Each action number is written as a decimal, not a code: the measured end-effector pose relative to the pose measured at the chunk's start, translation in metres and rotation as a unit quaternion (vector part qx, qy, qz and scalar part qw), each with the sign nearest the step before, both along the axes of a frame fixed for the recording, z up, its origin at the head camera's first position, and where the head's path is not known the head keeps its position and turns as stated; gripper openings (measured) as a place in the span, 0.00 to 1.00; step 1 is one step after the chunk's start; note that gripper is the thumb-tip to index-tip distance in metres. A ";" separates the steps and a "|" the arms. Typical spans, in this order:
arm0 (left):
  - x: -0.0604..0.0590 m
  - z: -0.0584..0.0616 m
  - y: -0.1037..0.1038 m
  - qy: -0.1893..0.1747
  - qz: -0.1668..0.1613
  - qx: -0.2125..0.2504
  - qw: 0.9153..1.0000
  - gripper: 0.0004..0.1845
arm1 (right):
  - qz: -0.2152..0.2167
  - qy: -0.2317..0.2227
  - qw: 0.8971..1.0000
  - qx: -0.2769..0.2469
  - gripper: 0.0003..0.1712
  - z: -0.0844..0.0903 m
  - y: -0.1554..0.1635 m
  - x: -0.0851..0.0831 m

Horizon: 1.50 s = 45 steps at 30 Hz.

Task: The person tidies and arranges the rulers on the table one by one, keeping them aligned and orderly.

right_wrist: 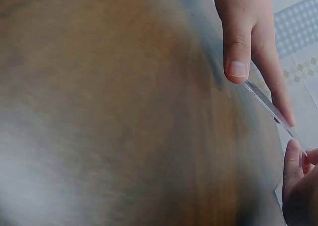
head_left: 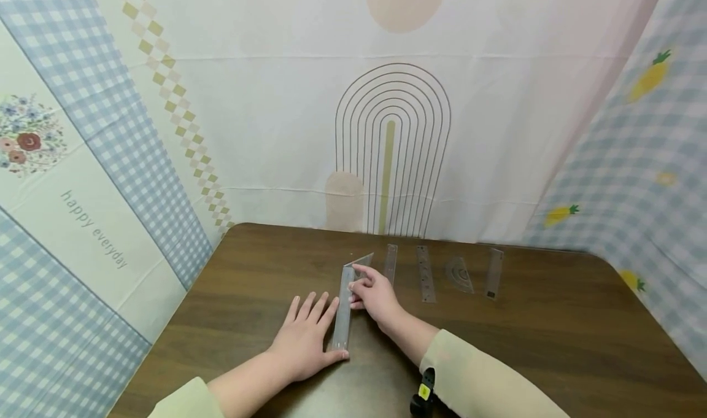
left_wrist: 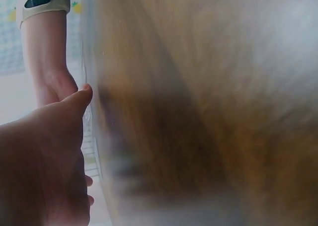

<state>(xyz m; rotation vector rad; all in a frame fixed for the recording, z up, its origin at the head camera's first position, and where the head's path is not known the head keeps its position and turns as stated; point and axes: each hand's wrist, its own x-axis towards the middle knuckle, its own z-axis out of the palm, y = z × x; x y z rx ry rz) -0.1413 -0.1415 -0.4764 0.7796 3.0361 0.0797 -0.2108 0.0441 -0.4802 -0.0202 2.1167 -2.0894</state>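
A long, narrow, grey translucent ruler-like strip lies on the table between my hands. My left hand rests with fingers spread along its left side, the thumb near its close end. At the far end my right hand pinches the strip's right edge, index finger reaching its top. Beside that fingertip a clear pointed piece like a set square shows, partly hidden by the hand. The right wrist view shows the strip edge-on, between the left thumb and the right hand's curled fingers.
To the right lie a slim clear ruler, a clear ruler with shaped cutouts, a clear protractor and another clear flat ruler. Patterned cloth hangs behind the brown wooden table.
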 end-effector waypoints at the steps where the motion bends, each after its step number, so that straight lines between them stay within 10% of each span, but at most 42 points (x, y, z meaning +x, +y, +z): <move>1: 0.003 0.001 0.000 -0.002 -0.001 0.001 1.000 0.54 | 0.001 -0.001 1.000 -0.001 0.29 -0.001 0.000 0.002; 45: 0.038 -0.005 -0.005 -0.058 -0.027 0.051 0.997 0.52 | 0.112 -0.065 0.987 0.095 0.33 0.002 0.017 0.032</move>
